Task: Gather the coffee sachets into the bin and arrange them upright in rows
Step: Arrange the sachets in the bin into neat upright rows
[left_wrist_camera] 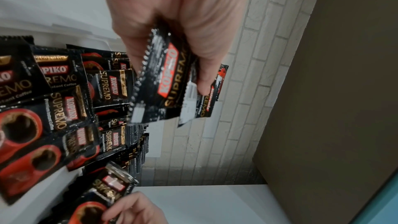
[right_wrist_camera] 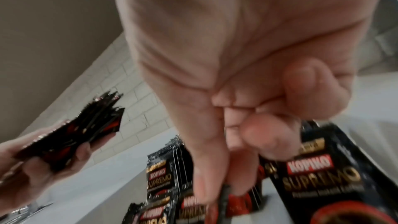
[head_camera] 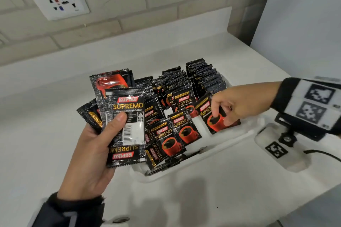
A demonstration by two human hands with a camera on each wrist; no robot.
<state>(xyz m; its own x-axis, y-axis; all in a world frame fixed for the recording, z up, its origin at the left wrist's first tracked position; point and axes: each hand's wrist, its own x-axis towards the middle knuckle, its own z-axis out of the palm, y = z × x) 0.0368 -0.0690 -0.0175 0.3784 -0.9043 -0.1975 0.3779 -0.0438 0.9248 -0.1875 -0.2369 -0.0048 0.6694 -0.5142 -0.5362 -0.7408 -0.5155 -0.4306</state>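
Note:
Black Kopiko coffee sachets fill a white bin (head_camera: 232, 139). Upright rows (head_camera: 203, 77) stand at its far side, and several loose sachets (head_camera: 170, 140) lean at the front. My left hand (head_camera: 114, 125) hovers left of the bin and grips a stack of sachets (head_camera: 127, 114), thumb on top; the left wrist view shows this stack (left_wrist_camera: 170, 81) fanned in my left hand (left_wrist_camera: 193, 74). My right hand (head_camera: 221, 118) reaches into the bin's right side and pinches a leaning sachet (head_camera: 215, 123) printed with a red cup. The right wrist view shows its curled fingers (right_wrist_camera: 232, 168) over that sachet (right_wrist_camera: 318, 176).
The bin sits on a white counter (head_camera: 55, 153) against a brick wall with a socket plate (head_camera: 59, 2). A white block with a black marker (head_camera: 276, 151) and a cable lies right of the bin. A pale panel (head_camera: 304, 14) rises at the right.

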